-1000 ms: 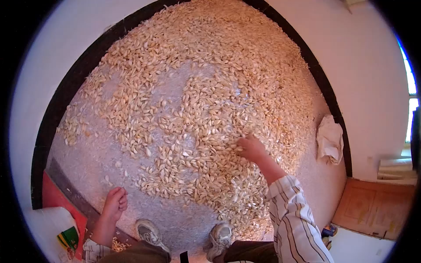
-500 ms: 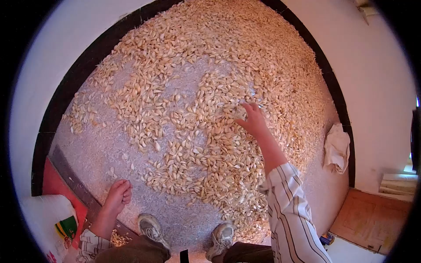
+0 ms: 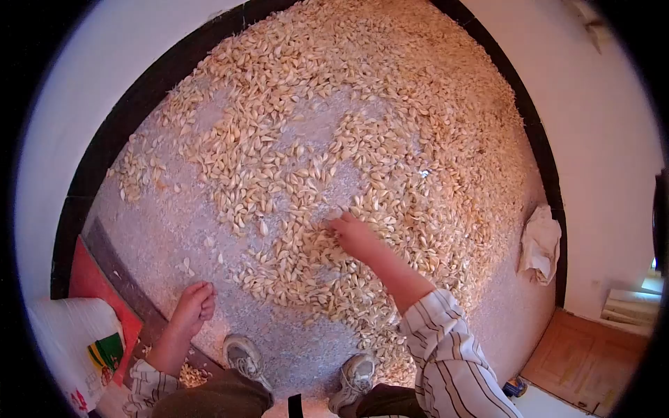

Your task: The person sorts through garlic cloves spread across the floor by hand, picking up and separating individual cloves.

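Garlic cloves [image 3: 306, 237] lie spread in a thin, patchy layer over the floor before me, thicker toward the back and right. Over the middle of them is my right hand [image 3: 354, 237], its fingers drawn together and pointing left. Something pale shows at its fingertips, too small to name for certain. Low on the left, my left hand [image 3: 194, 306] is curled closed above bare floor, near a few loose cloves [image 3: 184, 266]. Whatever it holds, if anything, is hidden inside the fingers.
My two shoes [image 3: 245, 358] stand at the near edge of the cloves. A white plastic sack [image 3: 63, 327] and a red board [image 3: 97, 282] are at the left. A pale cloth [image 3: 541, 245] lies by the right wall, with a wooden panel [image 3: 578, 359] below it.
My right hand has moved left and toward me across the cloves, its spread fingers now drawn together. The left hand stays curled in nearly the same place. The view has shifted slightly.
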`<action>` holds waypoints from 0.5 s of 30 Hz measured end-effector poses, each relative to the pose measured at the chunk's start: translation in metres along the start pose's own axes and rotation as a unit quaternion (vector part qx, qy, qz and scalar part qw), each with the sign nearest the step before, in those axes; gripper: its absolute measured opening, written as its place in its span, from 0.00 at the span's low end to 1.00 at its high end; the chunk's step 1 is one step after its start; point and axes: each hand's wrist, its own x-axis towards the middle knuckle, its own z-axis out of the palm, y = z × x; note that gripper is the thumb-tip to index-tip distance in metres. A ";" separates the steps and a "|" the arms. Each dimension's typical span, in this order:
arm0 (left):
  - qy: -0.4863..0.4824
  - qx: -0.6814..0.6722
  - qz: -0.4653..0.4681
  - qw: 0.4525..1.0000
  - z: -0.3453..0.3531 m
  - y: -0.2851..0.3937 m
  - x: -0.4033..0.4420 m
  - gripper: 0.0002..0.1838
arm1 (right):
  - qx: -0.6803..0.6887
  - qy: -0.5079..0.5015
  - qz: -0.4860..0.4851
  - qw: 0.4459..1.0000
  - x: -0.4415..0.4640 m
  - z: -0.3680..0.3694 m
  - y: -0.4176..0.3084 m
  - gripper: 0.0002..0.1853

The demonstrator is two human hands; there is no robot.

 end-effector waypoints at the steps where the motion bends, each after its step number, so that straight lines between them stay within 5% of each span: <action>1: 0.002 0.003 0.001 1.000 -0.001 -0.001 0.002 0.10 | 0.063 -0.023 0.023 0.997 -0.005 -0.005 0.002 0.16; 7: 0.012 0.022 -0.009 1.000 0.002 0.006 0.006 0.10 | 0.322 0.089 0.059 0.941 -0.005 -0.027 0.013 0.10; 8: 0.012 0.021 -0.009 1.000 0.002 0.006 0.007 0.10 | 0.351 0.044 0.132 0.926 -0.006 -0.034 0.010 0.10; 15: 0.024 0.023 -0.013 0.999 0.001 0.004 0.001 0.09 | 0.300 0.015 0.063 0.952 0.003 -0.023 0.027 0.10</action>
